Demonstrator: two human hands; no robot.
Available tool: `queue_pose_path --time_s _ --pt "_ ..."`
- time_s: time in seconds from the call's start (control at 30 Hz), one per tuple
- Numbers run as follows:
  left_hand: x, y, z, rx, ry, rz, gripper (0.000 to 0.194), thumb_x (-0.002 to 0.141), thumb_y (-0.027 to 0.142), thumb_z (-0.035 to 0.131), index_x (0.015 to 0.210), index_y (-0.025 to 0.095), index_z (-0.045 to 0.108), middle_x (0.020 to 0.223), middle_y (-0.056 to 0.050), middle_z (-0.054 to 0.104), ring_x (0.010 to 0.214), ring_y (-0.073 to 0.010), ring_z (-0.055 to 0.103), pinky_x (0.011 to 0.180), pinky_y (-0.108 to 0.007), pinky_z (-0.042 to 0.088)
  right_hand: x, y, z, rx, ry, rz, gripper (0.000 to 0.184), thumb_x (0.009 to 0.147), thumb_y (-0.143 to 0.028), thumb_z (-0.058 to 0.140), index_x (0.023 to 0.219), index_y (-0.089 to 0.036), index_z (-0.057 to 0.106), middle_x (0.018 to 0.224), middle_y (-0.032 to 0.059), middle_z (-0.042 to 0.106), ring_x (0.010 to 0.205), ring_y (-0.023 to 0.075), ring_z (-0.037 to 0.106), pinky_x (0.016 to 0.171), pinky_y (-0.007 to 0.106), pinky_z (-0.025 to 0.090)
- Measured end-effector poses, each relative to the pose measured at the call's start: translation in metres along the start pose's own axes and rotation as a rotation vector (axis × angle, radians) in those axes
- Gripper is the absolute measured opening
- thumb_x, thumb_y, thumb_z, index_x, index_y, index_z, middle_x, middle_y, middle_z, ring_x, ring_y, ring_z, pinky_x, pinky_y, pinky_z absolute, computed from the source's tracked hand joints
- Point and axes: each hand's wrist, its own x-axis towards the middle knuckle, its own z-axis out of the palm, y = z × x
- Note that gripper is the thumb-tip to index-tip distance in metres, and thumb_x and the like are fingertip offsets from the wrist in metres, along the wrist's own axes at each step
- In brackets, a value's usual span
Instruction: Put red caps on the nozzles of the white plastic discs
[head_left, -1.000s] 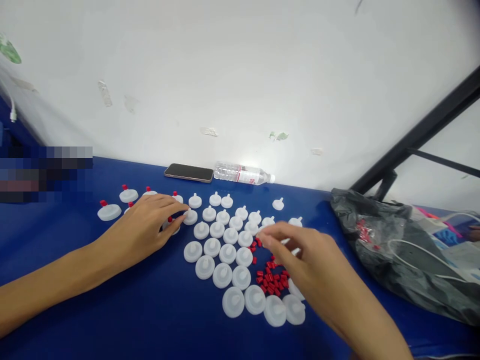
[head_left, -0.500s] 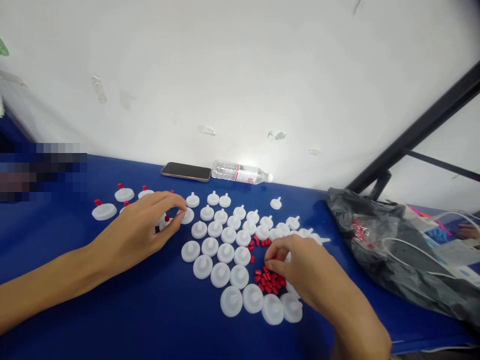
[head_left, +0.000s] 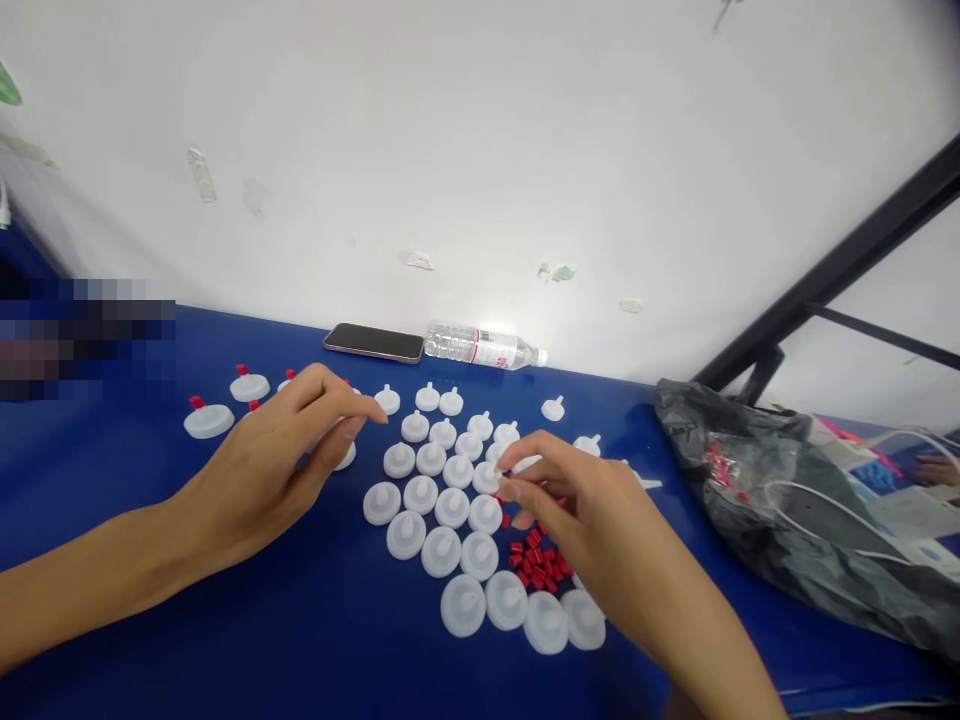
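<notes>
On the surface (head_left: 300,640), a few white lids (head_left: 210,424) wear red caps (head_left: 196,403), many more sit bare near loose red pieces (head_left: 535,562), the left hand (head_left: 277,455) has its grip parted, seemingly empty, and the right hand's (head_left: 589,505) fingertips nearly meet, contents unclear.

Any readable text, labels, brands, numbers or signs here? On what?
None legible.
Clear plastic bottle, label: red and dark print, too small and blurred to read.
Smartphone: dark screen, no text visible.
White spouted lids, red caps: no readable markings.

Bottle (head_left: 452,343), red print (head_left: 501,362) on label (head_left: 491,347), too small to read
</notes>
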Motion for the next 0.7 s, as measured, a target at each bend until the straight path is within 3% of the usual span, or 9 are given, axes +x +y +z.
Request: queue_pose_path --time_s 0.17,0.4,0.53,0.7 --pt "-0.004 0.014 -0.004 -0.034 -0.05 -0.001 0.039 0.129 0.031 0.034 0.158 0.029 0.058 0.13 -0.007 0.066 0.105 -0.0202 0.069 0.09 -0.034 0.06 0.001 -0.021 0.018 0.118 0.005 -0.1 0.017 0.109 -0.023 0.08 0.119 -0.036 0.079 0.099 -0.0064 0.089 0.084 0.0205 0.081 0.069 0.031 0.052" --pt "-0.014 -0.003 0.005 -0.142 -0.052 0.241 0.044 0.119 0.022 0.064 0.162 0.034 0.059 0.131 -0.003 0.079 0.12 -0.0201 0.081 0.104 -0.027 0.068 0.007 -0.032 0.034 0.219 0.057 -0.182 0.024 0.102 -0.017 0.089 0.115 -0.035 0.082 0.099 -0.0086 0.087 0.076 0.0148 0.076 0.066 0.027 0.054" --pt "-0.014 -0.009 0.005 -0.151 -0.046 0.306 0.042 0.12 0.026 0.07 0.161 0.034 0.064 0.13 0.0 0.084 0.113 -0.0178 0.085 0.104 -0.024 0.069 0.011 -0.033 0.036 0.292 0.059 -0.211 0.018 0.102 -0.021 0.089 0.111 -0.034 0.082 0.093 -0.0086 0.085 0.073 0.0135 0.075 0.061 0.024 0.053" --pt "-0.009 -0.002 0.003 -0.234 -0.047 0.457 0.052 0.113 0.006 0.075 0.16 0.024 0.066 0.126 -0.004 0.085 0.119 -0.0184 0.082 0.111 -0.029 0.067 0.011 -0.033 0.036 0.27 0.025 -0.224 0.017 0.101 -0.02 0.089 0.109 -0.032 0.081 0.09 -0.0094 0.086 0.071 0.0123 0.073 0.064 0.024 0.052"
